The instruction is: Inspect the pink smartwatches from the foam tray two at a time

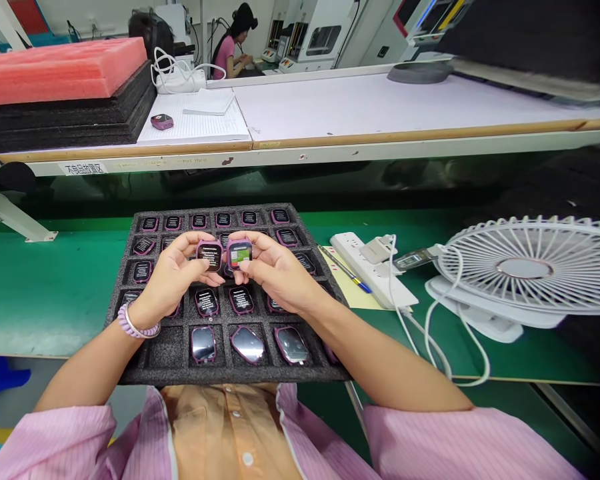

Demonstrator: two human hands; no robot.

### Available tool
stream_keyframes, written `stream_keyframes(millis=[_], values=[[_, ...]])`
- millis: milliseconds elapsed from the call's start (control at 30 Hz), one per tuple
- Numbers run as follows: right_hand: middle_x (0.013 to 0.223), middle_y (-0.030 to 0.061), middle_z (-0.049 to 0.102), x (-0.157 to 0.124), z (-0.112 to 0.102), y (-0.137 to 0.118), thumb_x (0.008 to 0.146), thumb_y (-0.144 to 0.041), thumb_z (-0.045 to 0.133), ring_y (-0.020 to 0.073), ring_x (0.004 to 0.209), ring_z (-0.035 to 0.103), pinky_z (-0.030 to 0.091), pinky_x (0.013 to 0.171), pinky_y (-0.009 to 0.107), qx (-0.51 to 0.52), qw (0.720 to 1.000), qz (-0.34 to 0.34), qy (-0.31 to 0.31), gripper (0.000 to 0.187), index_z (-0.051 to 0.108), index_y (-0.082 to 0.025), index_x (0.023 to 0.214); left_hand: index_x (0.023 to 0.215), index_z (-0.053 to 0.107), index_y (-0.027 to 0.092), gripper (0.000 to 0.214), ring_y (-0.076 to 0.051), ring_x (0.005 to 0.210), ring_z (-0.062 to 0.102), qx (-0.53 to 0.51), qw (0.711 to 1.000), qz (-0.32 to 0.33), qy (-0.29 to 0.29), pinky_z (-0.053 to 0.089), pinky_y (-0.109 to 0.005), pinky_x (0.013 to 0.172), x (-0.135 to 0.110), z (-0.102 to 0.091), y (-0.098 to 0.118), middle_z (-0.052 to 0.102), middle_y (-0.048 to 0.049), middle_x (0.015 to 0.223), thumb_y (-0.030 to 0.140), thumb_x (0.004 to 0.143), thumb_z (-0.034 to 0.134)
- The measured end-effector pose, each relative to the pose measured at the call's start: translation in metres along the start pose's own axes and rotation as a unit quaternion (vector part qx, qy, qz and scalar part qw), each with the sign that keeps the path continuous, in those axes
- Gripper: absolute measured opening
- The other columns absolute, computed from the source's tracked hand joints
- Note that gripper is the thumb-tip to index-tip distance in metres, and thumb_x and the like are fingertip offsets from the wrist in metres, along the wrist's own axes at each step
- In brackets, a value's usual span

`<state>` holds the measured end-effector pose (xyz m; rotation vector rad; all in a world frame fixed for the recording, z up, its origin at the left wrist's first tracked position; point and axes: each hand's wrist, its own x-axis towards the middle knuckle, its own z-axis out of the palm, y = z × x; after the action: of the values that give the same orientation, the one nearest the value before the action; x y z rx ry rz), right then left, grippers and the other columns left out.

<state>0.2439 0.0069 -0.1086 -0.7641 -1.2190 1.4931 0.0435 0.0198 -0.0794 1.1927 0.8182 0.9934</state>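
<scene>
A black foam tray (175, 357) with square pockets lies on the green bench in front of me, holding several purple smartwatch bodies with lit or dark screens. My left hand (173, 277) pinches one purple watch body (210, 256) with white text on its dark screen. My right hand (275, 270) grips a second watch body (240, 253) showing a green and red screen. Both are held side by side, almost touching, above the tray's middle rows. Three watch bodies (249, 344) in the nearest row lie with dark screens.
A white power strip (360, 263) with plugs and cables, a pen on yellow paper (347, 273) and a white desk fan (525, 270) lie to the right. Behind, a raised shelf carries pink and black foam sheets (60, 87), papers and one purple watch (161, 121). Another person sits far back.
</scene>
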Motion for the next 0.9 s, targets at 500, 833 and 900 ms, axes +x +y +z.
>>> stream_keyframes(millis=[500,833,900], values=[[0.086,0.0035,0.067,0.0031,0.004,-0.0006,0.081,-0.049,0.085,0.0111,0.06,0.05,0.035,0.049,0.02,0.079,0.994,0.056,0.048,0.047,0.061,-0.02,0.108,0.116,0.061,0.015,0.039,-0.022,0.069,0.079,-0.029,0.999,-0.027,-0.002,0.069,-0.029,0.067,-0.0015,0.0023,-0.0006,0.077,-0.0046,0.092,0.035,0.085,0.073],[0.084,-0.0009,0.064,0.0012,0.0045,-0.0031,0.072,-0.033,0.091,0.0081,0.057,0.05,0.035,0.052,0.019,0.08,0.993,0.061,0.054,0.05,0.062,-0.019,0.11,0.115,0.063,0.016,0.042,-0.022,0.069,0.08,-0.033,0.999,-0.035,-0.005,0.07,-0.03,0.067,-0.0019,0.0028,0.0009,0.076,-0.0029,0.096,0.026,0.076,0.075],[0.081,-0.0018,0.063,0.0012,0.0043,-0.0022,0.073,-0.034,0.09,0.0074,0.055,0.049,0.034,0.051,0.019,0.076,0.994,0.056,0.052,0.048,0.062,-0.019,0.11,0.115,0.063,0.016,0.043,-0.022,0.069,0.08,-0.032,0.999,-0.036,-0.004,0.07,-0.029,0.067,-0.0023,0.0027,0.001,0.077,-0.0024,0.096,0.025,0.075,0.075]])
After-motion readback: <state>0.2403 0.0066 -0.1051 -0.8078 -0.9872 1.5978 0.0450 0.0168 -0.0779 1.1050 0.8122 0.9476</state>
